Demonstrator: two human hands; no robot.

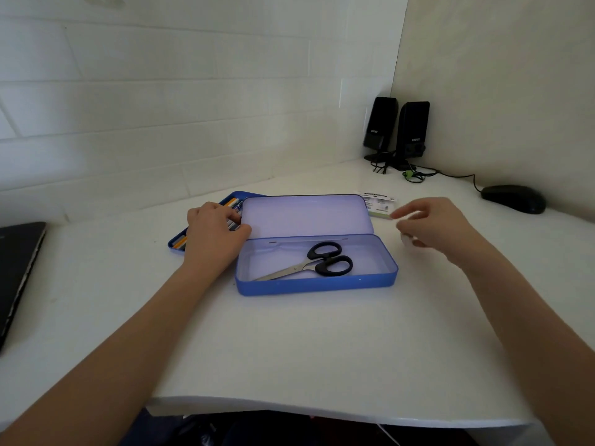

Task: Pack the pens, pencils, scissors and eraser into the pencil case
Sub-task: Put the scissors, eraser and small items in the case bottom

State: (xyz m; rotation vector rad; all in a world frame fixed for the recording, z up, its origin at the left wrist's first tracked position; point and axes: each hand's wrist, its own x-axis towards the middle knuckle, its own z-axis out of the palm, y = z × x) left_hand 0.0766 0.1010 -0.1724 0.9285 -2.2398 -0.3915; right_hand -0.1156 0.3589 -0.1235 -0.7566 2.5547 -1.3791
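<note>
Two hands flank the open pencil case (317, 278), scissors (309, 263) inside: left hand (214, 235) curled over pens (233, 206) in the tray (175, 244) beside it, right hand (431, 228) possibly pinching something white; a hasty grab could scatter pens.

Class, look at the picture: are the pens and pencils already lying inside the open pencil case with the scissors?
No. Only the scissors lie in the pencil case; the pens and pencils sit in a separate blue tray under the left hand.
</note>
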